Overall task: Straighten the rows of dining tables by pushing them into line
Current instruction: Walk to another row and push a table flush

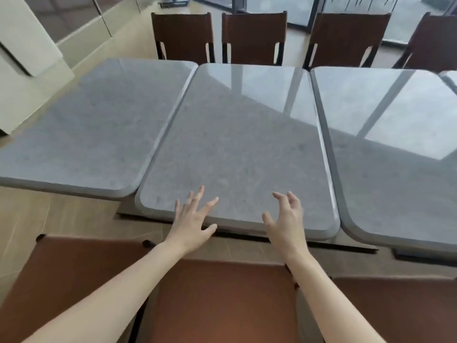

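Both hands over the middle table's [235,144] near edge, left fingers [197,196] spread, right fingers [291,201] loosely curled, holding nothing. Should plant palms flat, push evenly twd chairs [253,38].

Both hands empty over near edge of middle table [237,144]: left hand [191,224] splayed at 7 o'clock, right hand [284,224] loosely curled at 5. Brown chair [222,300] below.

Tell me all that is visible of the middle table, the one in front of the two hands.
The middle table has a grey, stone-like, glossy top with rounded corners and a thick edge; its far half reflects the windows. It stands between two like tables, its near edge further forward than the left one's. The left hand and right hand reach over that edge, fingers spread; contact is unclear.
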The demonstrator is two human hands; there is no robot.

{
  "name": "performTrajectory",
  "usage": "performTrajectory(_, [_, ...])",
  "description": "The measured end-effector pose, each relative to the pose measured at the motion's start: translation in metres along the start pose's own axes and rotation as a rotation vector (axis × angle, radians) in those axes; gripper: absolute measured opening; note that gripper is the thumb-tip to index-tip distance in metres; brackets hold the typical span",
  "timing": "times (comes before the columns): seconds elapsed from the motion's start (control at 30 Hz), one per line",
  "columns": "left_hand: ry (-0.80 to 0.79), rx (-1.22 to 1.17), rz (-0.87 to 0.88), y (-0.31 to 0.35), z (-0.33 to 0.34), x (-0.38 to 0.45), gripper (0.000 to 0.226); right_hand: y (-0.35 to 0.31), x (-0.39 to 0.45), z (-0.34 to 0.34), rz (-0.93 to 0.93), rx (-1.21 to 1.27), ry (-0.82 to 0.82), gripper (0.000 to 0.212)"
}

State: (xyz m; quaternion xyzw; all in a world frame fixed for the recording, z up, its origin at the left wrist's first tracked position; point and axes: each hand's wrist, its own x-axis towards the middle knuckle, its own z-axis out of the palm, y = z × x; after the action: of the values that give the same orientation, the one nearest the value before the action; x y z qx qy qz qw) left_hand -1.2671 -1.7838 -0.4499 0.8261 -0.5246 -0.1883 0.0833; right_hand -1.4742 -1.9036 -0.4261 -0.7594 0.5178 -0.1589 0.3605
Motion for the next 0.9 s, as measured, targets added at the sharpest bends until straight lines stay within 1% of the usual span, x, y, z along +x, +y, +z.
performTrajectory(0.07, [0.014, 0.058, 0.003, -0.016, 0.007, 0.023, 0.066, 0.021, 0.026, 0.017, -0.069, -0.259, -0.01, 0.065])
performTrajectory(0.1, [0.012, 0.068, 0.012, -0.023, 0.008, 0.034, 0.07, 0.03, 0.039, 0.025, -0.105, -0.353, -0.026, 0.067])
performTrajectory(0.17, [0.034, 0.101, 0.042, -0.039, 0.006, 0.055, 0.08, 0.044, 0.06, 0.037, -0.147, -0.47, -0.06, 0.07])
performTrajectory(0.27, [0.096, 0.215, 0.111, -0.063, 0.005, 0.084, 0.077, 0.06, 0.076, 0.051, -0.163, -0.604, -0.027, 0.082])
performTrajectory(0.33, [0.099, 0.241, 0.088, -0.072, 0.009, 0.094, 0.075, 0.065, 0.078, 0.056, -0.17, -0.627, -0.005, 0.083])
performTrajectory(0.43, [0.097, 0.232, 0.013, -0.076, 0.017, 0.097, 0.079, 0.066, 0.078, 0.057, -0.166, -0.633, -0.003, 0.084])
performTrajectory(0.57, [0.067, 0.246, -0.018, -0.076, 0.016, 0.099, 0.083, 0.062, 0.075, 0.057, -0.152, -0.643, -0.002, 0.085])
performTrajectory(0.67, [0.089, 0.26, -0.019, -0.074, 0.017, 0.095, 0.084, 0.059, 0.076, 0.056, -0.134, -0.65, -0.027, 0.088])
performTrajectory(0.73, [0.134, 0.293, 0.0, -0.071, 0.019, 0.09, 0.084, 0.057, 0.074, 0.054, -0.118, -0.637, -0.052, 0.091])
performTrajectory(0.8, [0.165, 0.283, -0.001, -0.069, 0.02, 0.085, 0.085, 0.053, 0.074, 0.053, -0.102, -0.624, -0.085, 0.088])
performTrajectory(0.87, [0.128, 0.258, -0.005, -0.072, 0.021, 0.084, 0.088, 0.049, 0.074, 0.055, -0.084, -0.624, -0.111, 0.086])
performTrajectory(0.9, [0.082, 0.254, -0.001, -0.075, 0.02, 0.084, 0.091, 0.049, 0.072, 0.056, -0.082, -0.631, -0.113, 0.09])
